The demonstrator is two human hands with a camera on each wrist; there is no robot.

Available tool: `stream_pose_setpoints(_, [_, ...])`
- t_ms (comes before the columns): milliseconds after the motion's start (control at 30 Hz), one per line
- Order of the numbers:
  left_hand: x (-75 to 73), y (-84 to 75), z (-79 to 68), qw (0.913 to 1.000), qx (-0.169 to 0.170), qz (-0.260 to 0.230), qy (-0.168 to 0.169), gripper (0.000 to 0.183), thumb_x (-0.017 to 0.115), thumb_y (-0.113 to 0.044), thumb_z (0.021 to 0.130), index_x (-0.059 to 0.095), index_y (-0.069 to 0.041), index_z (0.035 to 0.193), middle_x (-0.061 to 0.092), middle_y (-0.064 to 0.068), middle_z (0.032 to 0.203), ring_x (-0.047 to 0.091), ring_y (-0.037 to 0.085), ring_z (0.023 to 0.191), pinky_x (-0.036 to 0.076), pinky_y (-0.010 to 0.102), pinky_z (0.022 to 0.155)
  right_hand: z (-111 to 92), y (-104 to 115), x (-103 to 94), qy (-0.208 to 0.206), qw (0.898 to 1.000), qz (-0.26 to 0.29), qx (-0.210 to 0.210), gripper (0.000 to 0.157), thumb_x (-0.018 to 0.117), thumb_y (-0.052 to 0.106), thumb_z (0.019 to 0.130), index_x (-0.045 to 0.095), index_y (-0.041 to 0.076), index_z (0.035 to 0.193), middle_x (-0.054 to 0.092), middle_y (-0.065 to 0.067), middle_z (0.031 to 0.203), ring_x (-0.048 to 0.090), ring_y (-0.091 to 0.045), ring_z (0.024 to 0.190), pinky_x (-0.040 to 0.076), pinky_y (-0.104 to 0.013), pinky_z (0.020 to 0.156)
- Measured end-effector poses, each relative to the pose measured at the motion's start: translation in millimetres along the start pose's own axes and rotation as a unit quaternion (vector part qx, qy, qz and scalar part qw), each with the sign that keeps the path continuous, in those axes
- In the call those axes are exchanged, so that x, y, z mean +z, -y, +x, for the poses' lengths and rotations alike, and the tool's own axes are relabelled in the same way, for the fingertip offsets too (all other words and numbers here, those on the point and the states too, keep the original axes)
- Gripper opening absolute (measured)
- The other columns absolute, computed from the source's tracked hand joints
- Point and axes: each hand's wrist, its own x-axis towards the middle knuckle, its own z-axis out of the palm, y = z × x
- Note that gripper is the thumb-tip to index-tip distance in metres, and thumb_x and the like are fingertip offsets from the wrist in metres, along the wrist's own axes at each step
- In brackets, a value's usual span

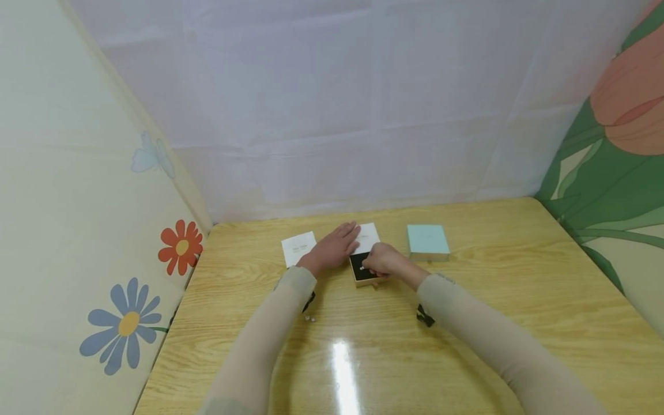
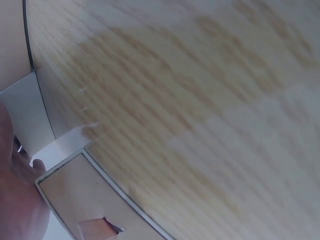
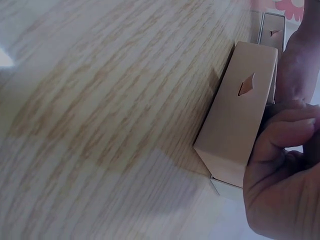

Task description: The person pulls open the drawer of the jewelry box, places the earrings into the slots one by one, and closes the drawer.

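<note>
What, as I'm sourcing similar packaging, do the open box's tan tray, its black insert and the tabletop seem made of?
Tan tray: probably stiff paperboard, matte, given its flat faces and crisp edges.
Black insert: perhaps foam or velvety fabric; it looks dull, but shows too small to tell which.
Tabletop: wood or wood-look laminate, glossy, given its grain and bright reflection.

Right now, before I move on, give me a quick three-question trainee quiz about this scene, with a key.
1. Which hand's fingertips are over the lining of the black-lined drawer?
2. In the head view, where does the mint box lie relative to the two white boxes? A) left of both; B) between them; C) right of both.
3. True or false: the black-lined drawer is pushed fully shut.

Key:
1. The right hand.
2. C.
3. False; its black lining is exposed.
</note>
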Motion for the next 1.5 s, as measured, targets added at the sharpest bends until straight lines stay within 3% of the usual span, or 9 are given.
stream_pose_setpoints(633, [0.9,0.5,1.7,1.0000,0.001,0.004,0.000,0.057,0.023,-0.037,0.112,0.012,-0.011,0.162,0.009,0.009,0.170,0.009,0.026,0.157,0.013,0.039,0.129,-1.1,-1.5,-2.2,0.014,1.000,0.001,-0.016,0.039,0.056,0.016,0.096,0.056,0.012,0.057,0.050,0.003,0.050,0.043,-0.007,0.041,0.039,-0.019,0.040])
stream_pose_setpoints(1100, [1.4,-0.4,1.9,0.9999,-0.006,0.013,0.008,0.057,0.023,-0.037,0.112,0.011,-0.012,0.162,0.008,0.008,0.170,0.008,0.024,0.157,0.011,0.037,0.130,-2.2,1.5,0.3,0.016,0.998,-0.034,-0.041,0.043,0.059,0.018,0.096,0.054,0.014,0.054,0.050,0.004,0.048,0.042,-0.008,0.039,0.037,-0.019,0.041])
stream_pose_setpoints(1300, [3.0,1.2,3.1,0.9999,-0.005,0.014,0.003,0.057,0.022,-0.038,0.112,0.011,-0.012,0.162,0.009,0.009,0.170,0.008,0.025,0.157,0.012,0.038,0.129,-2.9,2.8,2.1,0.002,0.997,-0.051,-0.057,0.031,0.060,0.015,0.096,0.063,0.011,0.066,0.057,0.001,0.056,0.048,-0.008,0.045,0.042,-0.019,0.044])
stream_pose_setpoints(1500, [2.1,0.7,2.2,0.9999,-0.005,0.012,0.003,0.057,0.022,-0.038,0.112,0.011,-0.012,0.162,0.008,0.008,0.170,0.008,0.025,0.157,0.011,0.037,0.130,-2.5,1.6,3.6,-0.024,0.990,-0.092,-0.105,0.018,0.062,0.012,0.095,0.069,0.009,0.079,0.064,-0.002,0.068,0.058,-0.012,0.060,0.050,-0.024,0.059])
